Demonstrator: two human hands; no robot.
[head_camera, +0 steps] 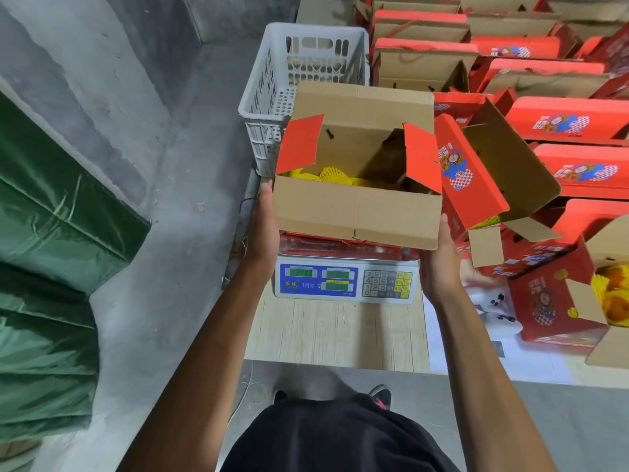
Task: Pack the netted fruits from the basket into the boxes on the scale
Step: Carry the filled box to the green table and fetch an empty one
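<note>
Far out past the left hand's side lies a green tarpaulin [51, 233] heaped against the grey concrete floor [177, 216] and wall. The left hand [263, 226] presses flat against the left wall of the open box [357, 212], fingers straight and pointing away from the person, the fingertips lying by the box's upper left corner; whether the thumb reaches under the box cannot be told. Beyond those fingertips stands a white slotted basket [272, 107], partly hidden behind the box's rear flap. Between the two hands the box has its red-faced flaps standing up, and yellow netted fruits [326, 177] lie on its bottom toward the left hand's side. Below the box, nearer the wrists, sits the scale [343, 282] with its blue panel and green displays, resting on a pale wooden board [333, 332]; something red lies on the scale's plate under the box. The right hand [442, 257] cups the box's lower right corner, the thumb up along the right wall, the other fingers hidden beneath. Just outside that thumb a second red box [476, 178] tilts open, and further right more red boxes [571, 120] lie in rows, one near box [551, 301] showing yellow netting.
</note>
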